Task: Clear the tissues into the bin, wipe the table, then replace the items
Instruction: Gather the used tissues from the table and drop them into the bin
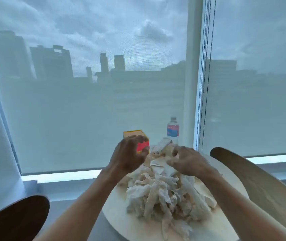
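Note:
A heap of crumpled white tissues (166, 193) covers much of the small round pale table (119, 214). My left hand (128, 155) is shut on an orange and pink box (137, 138) at the table's far left edge, held just above the surface. My right hand (189, 160) rests on the far end of the tissue heap with fingers curled into the tissues, beside a small white packet (162, 146). A plastic water bottle (173, 129) stands upright behind the packet, near the window.
A dark wooden chair back (16, 221) is at the lower left and a lighter wooden chair back (260, 180) at the right. A window with a sheer roller blind and bead chains (206, 66) fills the background. No bin is in view.

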`<move>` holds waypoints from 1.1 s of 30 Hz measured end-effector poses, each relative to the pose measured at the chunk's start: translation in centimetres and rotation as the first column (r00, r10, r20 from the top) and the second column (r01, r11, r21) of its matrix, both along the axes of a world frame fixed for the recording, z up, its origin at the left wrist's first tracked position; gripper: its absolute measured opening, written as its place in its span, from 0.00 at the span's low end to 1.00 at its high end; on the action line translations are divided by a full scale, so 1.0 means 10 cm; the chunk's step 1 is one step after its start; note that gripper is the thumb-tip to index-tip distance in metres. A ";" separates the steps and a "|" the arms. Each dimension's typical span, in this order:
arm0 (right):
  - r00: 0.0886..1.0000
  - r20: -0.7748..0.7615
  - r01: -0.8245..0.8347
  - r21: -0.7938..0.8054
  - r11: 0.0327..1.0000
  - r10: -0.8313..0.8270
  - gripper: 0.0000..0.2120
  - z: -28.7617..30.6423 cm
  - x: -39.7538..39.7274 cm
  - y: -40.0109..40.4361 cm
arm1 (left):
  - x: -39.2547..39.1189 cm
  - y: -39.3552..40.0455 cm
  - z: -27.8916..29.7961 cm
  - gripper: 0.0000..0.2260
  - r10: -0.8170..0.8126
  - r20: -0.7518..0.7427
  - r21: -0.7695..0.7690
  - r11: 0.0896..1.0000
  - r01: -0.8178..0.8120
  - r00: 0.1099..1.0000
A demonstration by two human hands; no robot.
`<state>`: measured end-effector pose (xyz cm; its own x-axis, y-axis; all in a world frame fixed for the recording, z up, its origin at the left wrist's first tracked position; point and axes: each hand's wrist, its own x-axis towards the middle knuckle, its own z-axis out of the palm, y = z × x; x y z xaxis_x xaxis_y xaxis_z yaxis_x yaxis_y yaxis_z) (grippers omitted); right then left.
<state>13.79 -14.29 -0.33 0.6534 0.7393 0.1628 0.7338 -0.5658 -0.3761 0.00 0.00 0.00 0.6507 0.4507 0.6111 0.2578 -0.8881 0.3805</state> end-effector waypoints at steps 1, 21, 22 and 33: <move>0.999 -0.043 0.008 -0.005 1.000 -0.009 0.21 -0.04 0.00 0.01 | 0.06 0.03 0.00 0.12 -0.002 -0.007 -0.013 1.000 0.002 1.000; 0.943 -0.317 0.282 0.596 0.752 -0.103 0.21 0.16 0.14 -0.28 | 0.84 0.26 -0.11 0.17 -0.177 -0.160 -0.110 0.981 0.161 0.971; 0.940 -0.316 0.304 0.616 0.726 -0.125 0.20 0.16 0.14 -0.33 | 0.87 0.24 -0.12 0.17 -0.180 -0.172 -0.087 0.982 0.167 0.968; 0.875 -0.417 0.475 0.636 0.609 -0.246 0.14 -0.08 0.18 -0.96 | 1.02 0.24 -0.11 0.11 -0.016 -0.093 0.148 0.989 0.030 0.996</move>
